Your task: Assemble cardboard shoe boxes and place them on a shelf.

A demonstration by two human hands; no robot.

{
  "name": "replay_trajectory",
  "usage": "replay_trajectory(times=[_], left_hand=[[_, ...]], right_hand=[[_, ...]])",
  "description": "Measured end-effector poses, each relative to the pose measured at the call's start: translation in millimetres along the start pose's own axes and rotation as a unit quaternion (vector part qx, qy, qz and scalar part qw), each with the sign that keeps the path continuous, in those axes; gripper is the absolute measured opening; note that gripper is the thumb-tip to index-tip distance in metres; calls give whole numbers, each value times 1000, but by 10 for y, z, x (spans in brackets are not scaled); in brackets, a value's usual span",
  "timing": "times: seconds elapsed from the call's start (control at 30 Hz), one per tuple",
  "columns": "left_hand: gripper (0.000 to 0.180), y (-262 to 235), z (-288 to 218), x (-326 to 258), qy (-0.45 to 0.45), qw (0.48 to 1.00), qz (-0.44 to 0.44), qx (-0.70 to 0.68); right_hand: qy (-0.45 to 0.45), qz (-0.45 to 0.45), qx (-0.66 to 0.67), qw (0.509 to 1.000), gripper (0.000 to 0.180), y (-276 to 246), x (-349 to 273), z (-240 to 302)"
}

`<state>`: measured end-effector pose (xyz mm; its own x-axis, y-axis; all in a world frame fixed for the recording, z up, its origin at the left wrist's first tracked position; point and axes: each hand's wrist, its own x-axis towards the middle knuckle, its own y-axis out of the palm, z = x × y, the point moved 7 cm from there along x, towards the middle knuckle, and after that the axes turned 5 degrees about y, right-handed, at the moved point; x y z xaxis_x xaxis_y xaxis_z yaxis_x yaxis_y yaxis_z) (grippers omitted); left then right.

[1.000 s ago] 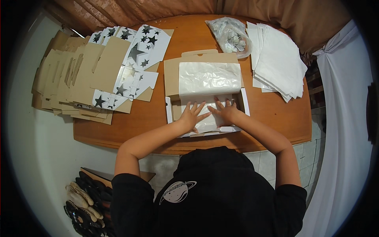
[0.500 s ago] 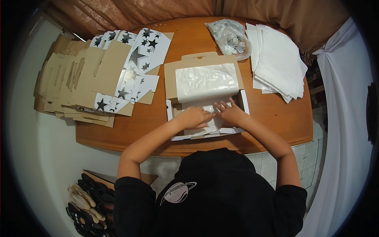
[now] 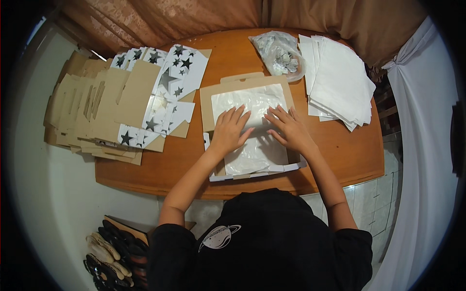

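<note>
An opened cardboard box [image 3: 208, 109], brown inside with white outer edges, lies in front of me with its lid laid back. A sheet of thin white wrapping paper [image 3: 255, 157] lines the box and runs up over the lid. My left hand [image 3: 230, 130] rests on the left side of the sheet, fingers spread and pointing away from me. On the right side my right hand [image 3: 290, 128] lies in much the same way, fingers apart. Both hands are near the fold between box and lid. Neither grips anything.
Flattened boxes [image 3: 111, 97], some printed with dark stars, are piled at the left of the wooden table [image 3: 349, 155]. A clear plastic bag [image 3: 281, 56] of small pieces stands at the back, beside loose white sheets [image 3: 340, 80]. Several shoes [image 3: 114, 252] lie at lower left.
Both hands have moved from inside the box up and away from me, onto the upper part of the sheet. The fingers are now spread wider. The whole view has shifted slightly.
</note>
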<state>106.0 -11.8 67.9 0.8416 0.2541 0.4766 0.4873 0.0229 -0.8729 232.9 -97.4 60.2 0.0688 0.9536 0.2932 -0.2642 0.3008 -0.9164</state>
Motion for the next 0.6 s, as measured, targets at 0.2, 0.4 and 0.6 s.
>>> replay_trajectory(times=[0.2, 0.4, 0.6], left_hand=[[33, 322, -12, 877, 41, 996, -51, -53], [31, 899, 160, 1669, 25, 993, -49, -100], [34, 1357, 259, 2007, -6, 995, 92, -49]], right_hand=[[52, -194, 76, 977, 26, -283, 325, -571], [178, -208, 103, 956, 31, 71, 754, -1617], [169, -150, 9, 974, 30, 632, 1100, -2177]])
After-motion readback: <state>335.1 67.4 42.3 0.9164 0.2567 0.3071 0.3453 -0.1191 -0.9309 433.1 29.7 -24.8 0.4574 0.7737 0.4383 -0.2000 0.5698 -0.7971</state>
